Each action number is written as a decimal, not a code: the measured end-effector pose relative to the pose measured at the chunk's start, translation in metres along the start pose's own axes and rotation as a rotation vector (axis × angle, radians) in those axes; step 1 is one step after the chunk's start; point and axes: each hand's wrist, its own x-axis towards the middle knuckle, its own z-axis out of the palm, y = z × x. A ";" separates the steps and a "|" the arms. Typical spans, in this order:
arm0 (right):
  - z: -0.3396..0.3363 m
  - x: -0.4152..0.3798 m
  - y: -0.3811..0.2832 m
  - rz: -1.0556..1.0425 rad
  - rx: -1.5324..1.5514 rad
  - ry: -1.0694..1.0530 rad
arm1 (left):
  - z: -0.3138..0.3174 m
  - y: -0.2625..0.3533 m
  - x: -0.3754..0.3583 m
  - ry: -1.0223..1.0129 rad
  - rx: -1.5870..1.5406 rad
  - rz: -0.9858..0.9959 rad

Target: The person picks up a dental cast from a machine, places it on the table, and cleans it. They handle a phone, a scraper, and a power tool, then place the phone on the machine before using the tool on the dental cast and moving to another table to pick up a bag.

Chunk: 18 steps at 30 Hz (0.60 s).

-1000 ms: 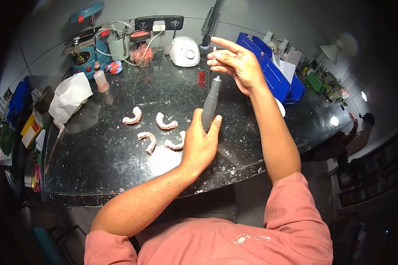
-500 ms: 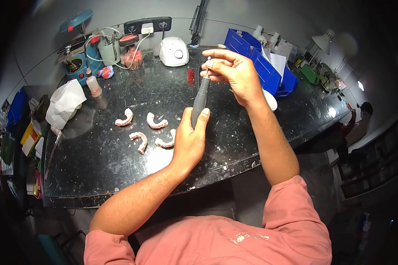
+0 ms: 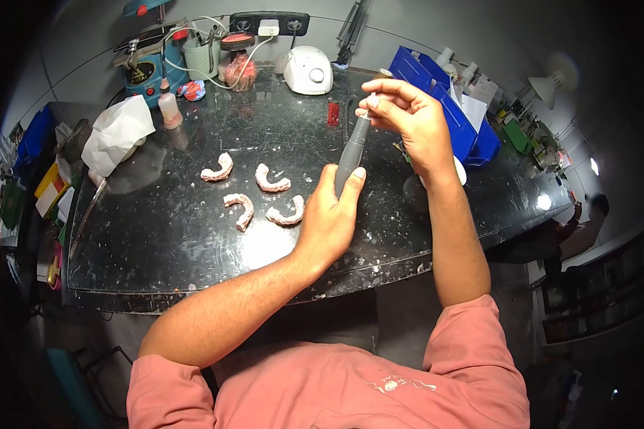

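Observation:
My left hand (image 3: 330,222) is wrapped round the lower part of a dark grey handpiece (image 3: 352,150), which points up and slightly right. At its tip, my right hand (image 3: 411,121) pinches a small thin bit (image 3: 372,102) between thumb and fingers; the bit is mostly covered by the fingertips. Several pinkish-white horseshoe-shaped casts lie on the black table left of my left hand, among them an upper left one (image 3: 218,168), a lower left one (image 3: 240,211) and one nearest my left wrist (image 3: 286,213).
On the black table (image 3: 157,243) stand a white control box (image 3: 308,70), a small red block (image 3: 333,114), a dropper bottle (image 3: 169,109), crumpled white paper (image 3: 118,134) and a blue machine (image 3: 147,75). Blue bins (image 3: 454,121) stand at right. Another person (image 3: 583,227) is at far right.
The view has shifted, so the table items appear farther right or higher. My right fingers sit closer to the handpiece's tip, and less of the thin bit shows.

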 end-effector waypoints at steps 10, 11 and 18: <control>0.027 -0.023 0.007 0.334 0.999 -0.638 | 0.002 0.010 -0.006 -0.216 -0.112 -0.006; 0.025 -0.021 0.005 0.314 1.022 -0.706 | 0.001 0.011 -0.004 -0.332 -0.203 -0.087; 0.025 -0.024 0.020 0.275 -0.031 -0.185 | 0.012 -0.002 -0.009 -0.305 -0.259 -0.012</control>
